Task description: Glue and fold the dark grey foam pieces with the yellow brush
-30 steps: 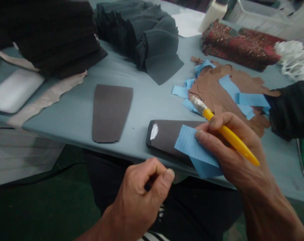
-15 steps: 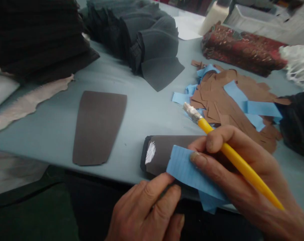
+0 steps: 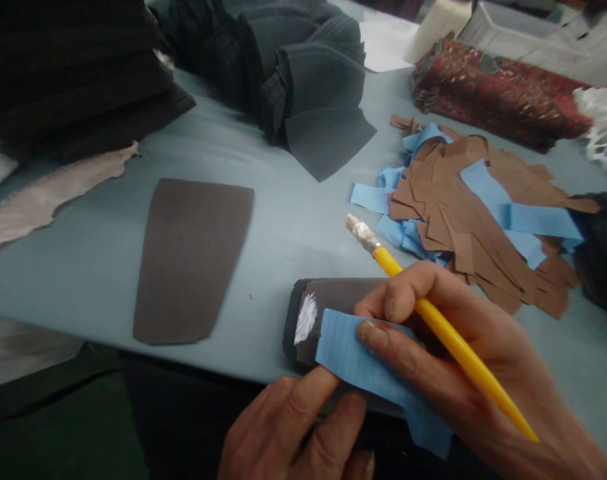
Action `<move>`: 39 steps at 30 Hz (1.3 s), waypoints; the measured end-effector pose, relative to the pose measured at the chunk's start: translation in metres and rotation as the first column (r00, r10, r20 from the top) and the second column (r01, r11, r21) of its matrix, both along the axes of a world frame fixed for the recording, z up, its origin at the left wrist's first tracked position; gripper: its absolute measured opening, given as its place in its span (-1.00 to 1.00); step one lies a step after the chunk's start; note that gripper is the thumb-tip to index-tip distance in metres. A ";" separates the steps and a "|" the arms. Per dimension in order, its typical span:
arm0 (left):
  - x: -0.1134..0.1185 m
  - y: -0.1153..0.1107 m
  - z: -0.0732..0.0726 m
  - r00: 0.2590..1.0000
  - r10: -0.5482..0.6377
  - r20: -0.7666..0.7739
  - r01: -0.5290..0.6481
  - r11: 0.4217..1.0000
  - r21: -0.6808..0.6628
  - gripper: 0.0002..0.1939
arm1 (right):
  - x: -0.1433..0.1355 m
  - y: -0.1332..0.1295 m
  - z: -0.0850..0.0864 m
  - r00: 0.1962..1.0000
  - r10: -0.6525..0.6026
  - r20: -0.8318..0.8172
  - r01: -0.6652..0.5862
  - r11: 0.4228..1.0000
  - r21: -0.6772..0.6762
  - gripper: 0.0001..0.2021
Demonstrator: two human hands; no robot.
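My right hand (image 3: pixel 463 353) is closed around a yellow-handled brush (image 3: pixel 448 333), its bristles caked with white paste. The same hand pinches a ribbed light-blue strip (image 3: pixel 353 353) between thumb and fingers. The fingertips of my left hand (image 3: pixel 293 427) are curled at the strip's lower left corner; its thumb is partly cut off by the frame. Under the strip lies a dark brown piece (image 3: pixel 333 293) with a black edge, bearing a white smear (image 3: pixel 307 319) at its left end. Its right part is hidden by my right hand.
A flat brown panel (image 3: pixel 193 260) lies to the left. Brown and blue scraps (image 3: pixel 463 187) are heaped at the right, before a red patterned roll (image 3: pixel 498 93). Dark stacked pieces (image 3: pixel 323 80) stand at the back, and a black pile (image 3: pixel 73 73) at the far left.
The blue strip and my right hand have shifted left, nearer the white smear. The brush tip has moved left and slightly down. The view has also shifted slightly.
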State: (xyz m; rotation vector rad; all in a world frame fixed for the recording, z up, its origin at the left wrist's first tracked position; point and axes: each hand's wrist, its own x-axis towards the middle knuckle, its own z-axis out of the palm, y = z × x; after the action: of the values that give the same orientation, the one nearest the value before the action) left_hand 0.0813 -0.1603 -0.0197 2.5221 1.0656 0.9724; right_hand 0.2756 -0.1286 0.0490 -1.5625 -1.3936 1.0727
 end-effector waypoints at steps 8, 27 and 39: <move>0.002 -0.001 0.000 0.999 -0.013 0.041 0.014 0.999 -0.034 -0.75 | -0.003 0.006 -0.008 0.997 0.040 0.063 -0.039 0.999 -0.016 -0.85; -0.010 -0.005 -0.004 0.991 -0.006 0.132 0.028 0.986 -0.163 -0.78 | -0.007 0.009 -0.013 0.997 0.046 0.057 -0.042 0.996 -0.076 -0.81; -0.012 -0.007 -0.002 0.991 -0.010 0.131 0.037 0.978 -0.204 -0.77 | -0.007 0.006 -0.012 0.971 0.066 0.232 -0.042 0.993 -0.106 -0.80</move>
State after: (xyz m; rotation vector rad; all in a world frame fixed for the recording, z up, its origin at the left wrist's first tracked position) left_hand 0.0692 -0.1672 -0.0215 2.2687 1.0379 0.9509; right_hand 0.2683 -0.1229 0.0370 -1.7808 -1.5679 1.0295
